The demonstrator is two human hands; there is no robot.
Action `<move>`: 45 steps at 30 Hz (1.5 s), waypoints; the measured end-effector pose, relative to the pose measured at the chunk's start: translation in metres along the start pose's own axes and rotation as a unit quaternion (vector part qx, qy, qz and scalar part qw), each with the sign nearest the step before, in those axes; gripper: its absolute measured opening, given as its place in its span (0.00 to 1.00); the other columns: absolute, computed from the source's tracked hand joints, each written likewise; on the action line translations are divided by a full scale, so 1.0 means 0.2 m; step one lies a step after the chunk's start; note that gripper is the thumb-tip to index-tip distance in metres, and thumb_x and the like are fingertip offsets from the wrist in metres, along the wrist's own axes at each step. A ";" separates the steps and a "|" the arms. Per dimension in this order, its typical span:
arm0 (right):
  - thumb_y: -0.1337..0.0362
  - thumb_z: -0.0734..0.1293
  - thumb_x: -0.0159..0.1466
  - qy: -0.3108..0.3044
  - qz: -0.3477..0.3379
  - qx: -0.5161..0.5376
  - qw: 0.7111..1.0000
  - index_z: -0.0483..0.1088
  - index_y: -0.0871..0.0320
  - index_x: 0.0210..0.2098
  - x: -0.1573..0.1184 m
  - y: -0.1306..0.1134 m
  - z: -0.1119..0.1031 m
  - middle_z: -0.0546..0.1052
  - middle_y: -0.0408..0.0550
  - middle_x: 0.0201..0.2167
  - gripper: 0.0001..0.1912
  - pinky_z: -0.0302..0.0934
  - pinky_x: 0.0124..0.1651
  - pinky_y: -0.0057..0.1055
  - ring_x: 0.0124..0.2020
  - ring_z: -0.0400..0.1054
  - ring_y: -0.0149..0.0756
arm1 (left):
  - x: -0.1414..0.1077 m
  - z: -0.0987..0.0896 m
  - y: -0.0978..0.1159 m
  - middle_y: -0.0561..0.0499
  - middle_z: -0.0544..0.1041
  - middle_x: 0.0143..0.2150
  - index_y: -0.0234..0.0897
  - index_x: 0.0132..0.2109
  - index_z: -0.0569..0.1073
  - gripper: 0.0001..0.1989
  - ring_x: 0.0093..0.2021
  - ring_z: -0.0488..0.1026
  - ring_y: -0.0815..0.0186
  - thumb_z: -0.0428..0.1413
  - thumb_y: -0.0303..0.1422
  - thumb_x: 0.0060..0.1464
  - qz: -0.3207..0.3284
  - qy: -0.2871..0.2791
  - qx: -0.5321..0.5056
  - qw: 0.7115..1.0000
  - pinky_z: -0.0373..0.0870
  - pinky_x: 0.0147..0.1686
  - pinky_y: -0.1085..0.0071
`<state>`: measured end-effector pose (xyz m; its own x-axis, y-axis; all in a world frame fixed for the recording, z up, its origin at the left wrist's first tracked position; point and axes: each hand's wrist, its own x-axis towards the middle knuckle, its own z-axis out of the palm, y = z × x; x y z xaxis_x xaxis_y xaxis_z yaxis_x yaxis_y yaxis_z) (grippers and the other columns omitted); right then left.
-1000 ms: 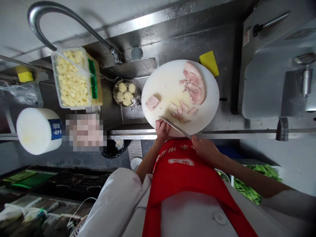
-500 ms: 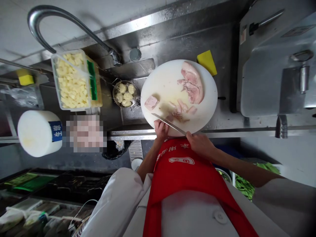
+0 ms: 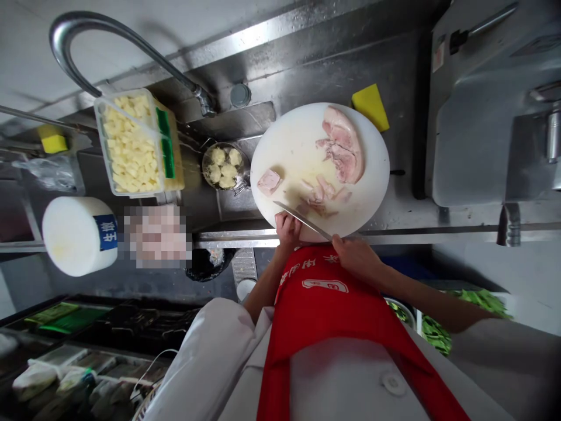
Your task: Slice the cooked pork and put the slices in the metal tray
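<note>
My right hand (image 3: 354,251) grips a kitchen knife (image 3: 307,223), its blade slanting leftward over the near edge of the round white cutting board (image 3: 289,143). Against that blade, my left hand (image 3: 288,227) rests with fingers curled; whatever lies under them is hidden. Just beyond the blade are several cut strips of pale meat (image 3: 322,190). A small block of meat (image 3: 269,182) sits at the board's left. Toward the far right lies a large pink slab of meat (image 3: 344,146) with a pale rim.
Left of the board, a pot (image 3: 224,166) holds pale round pieces. Beyond it stand a clear tub of pale cubes (image 3: 131,146), a curved faucet (image 3: 118,23) and a white bucket (image 3: 72,237). A yellow block (image 3: 370,107) touches the board's far right; a metal machine (image 3: 473,128) stands farther right.
The view has shifted slightly. Both hands and the knife keep nearly the same place at the board's near edge, and the meat pieces lie as before.
</note>
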<state>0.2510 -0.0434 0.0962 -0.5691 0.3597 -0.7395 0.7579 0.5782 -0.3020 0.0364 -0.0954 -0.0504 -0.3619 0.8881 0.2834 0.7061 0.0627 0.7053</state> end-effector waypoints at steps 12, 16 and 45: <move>0.73 0.52 0.68 0.033 0.000 0.009 0.999 0.61 0.65 0.52 0.23 -0.05 -0.07 0.79 0.59 0.38 0.16 0.63 0.40 0.32 0.42 0.76 0.45 | 0.01 -0.04 0.03 0.44 0.70 0.42 0.37 0.42 0.74 0.08 0.45 0.70 0.62 0.54 0.35 0.63 0.005 0.013 0.002 1.000 0.71 0.46 0.62; 0.72 0.52 0.68 0.052 -0.007 -0.007 0.999 0.61 0.63 0.53 0.15 -0.02 -0.07 0.79 0.58 0.37 0.15 0.63 0.39 0.33 0.40 0.77 0.47 | -0.01 -0.03 0.00 0.46 0.71 0.40 0.38 0.42 0.74 0.07 0.44 0.69 0.62 0.53 0.33 0.63 0.036 0.008 0.006 0.999 0.70 0.45 0.62; 0.73 0.50 0.69 -0.008 0.015 0.011 1.000 0.61 0.66 0.53 0.01 -0.03 -0.01 0.79 0.61 0.35 0.16 0.65 0.38 0.34 0.39 0.77 0.47 | 0.00 -0.02 0.00 0.44 0.70 0.41 0.37 0.40 0.74 0.07 0.45 0.69 0.61 0.52 0.34 0.63 0.024 -0.010 0.012 1.000 0.70 0.45 0.62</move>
<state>0.2443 -0.0448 0.0969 -0.5406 0.3649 -0.7580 0.7820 0.5503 -0.2927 0.0340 -0.0973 -0.0478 -0.3152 0.8996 0.3021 0.7370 0.0314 0.6752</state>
